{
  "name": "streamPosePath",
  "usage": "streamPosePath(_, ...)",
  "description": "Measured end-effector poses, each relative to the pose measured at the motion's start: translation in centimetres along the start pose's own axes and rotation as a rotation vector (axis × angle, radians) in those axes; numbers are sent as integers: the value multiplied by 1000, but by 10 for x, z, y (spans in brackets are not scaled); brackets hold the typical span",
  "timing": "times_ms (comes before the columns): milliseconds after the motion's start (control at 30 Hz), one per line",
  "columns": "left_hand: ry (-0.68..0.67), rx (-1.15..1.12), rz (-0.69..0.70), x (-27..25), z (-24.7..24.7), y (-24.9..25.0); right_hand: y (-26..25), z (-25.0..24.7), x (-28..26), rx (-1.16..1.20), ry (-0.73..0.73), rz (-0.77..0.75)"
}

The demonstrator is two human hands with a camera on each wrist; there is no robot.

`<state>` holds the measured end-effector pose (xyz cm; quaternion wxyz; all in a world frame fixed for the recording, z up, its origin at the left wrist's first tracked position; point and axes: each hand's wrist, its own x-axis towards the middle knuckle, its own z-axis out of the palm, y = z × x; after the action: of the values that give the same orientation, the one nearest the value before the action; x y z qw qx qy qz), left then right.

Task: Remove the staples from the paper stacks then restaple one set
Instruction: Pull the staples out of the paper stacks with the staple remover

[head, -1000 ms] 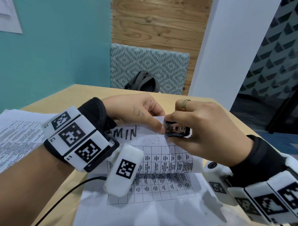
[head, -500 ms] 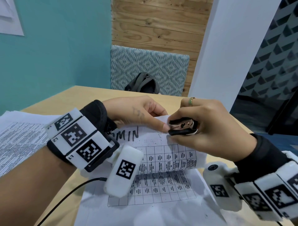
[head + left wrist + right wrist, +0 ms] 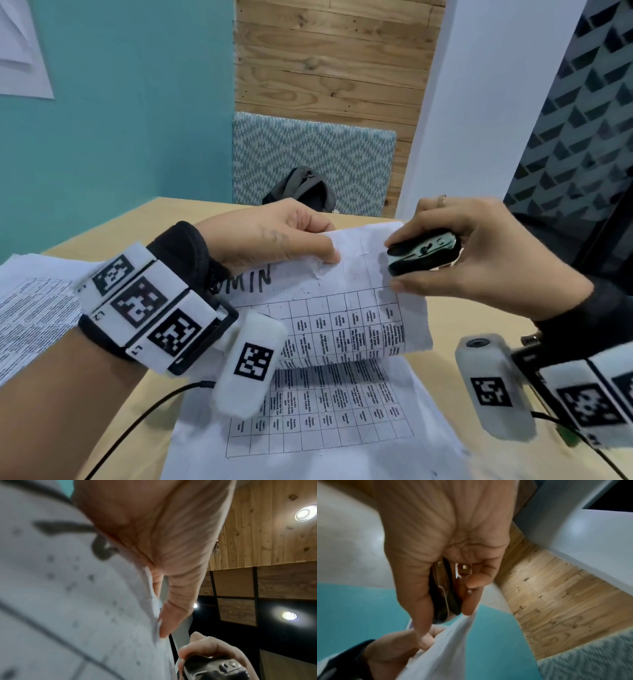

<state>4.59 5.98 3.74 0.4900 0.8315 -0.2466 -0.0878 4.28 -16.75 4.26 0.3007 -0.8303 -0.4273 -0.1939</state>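
Note:
My left hand [image 3: 291, 240] pinches the raised top edge of a printed paper stack [image 3: 342, 308] with a grid table and black handwriting, thumb on the front. My right hand [image 3: 479, 253] grips a small black and silver staple remover [image 3: 423, 253], held just off the sheet's upper right corner. The left wrist view shows the paper [image 3: 68, 601] close up against my left fingers [image 3: 176, 608], with the staple remover [image 3: 214, 668] below. In the right wrist view the staple remover [image 3: 443, 592] sits between thumb and fingers above the paper [image 3: 450, 642]. No staple is visible.
A second stack of printed sheets [image 3: 30, 308] lies on the wooden table [image 3: 445, 325] at the left. A black cable [image 3: 137, 418] runs across the table near my left arm. A dark bag [image 3: 301, 188] sits on a patterned seat behind the table.
My right hand has drawn the staple remover away to the right, off the paper's top edge. The sheet's upper right corner now shows bare. My left hand keeps its pinch.

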Motion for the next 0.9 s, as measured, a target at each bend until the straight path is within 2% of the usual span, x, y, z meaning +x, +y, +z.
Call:
streamPosePath(100,-33,-49,-23,0,0,-2,0,4,0,-141,23,-55)
streamPosePath(267,-64,-154,-47,1,4,-2,-2,13,0,-306,-59,-105)
streamPosePath(467,-137,-246,-93,3,7,-3,-3,20,-1,-328,-37,-190)
streamPosePath(900,-98,-360,-152,6,8,-10,-3,22,0,-355,-58,-218)
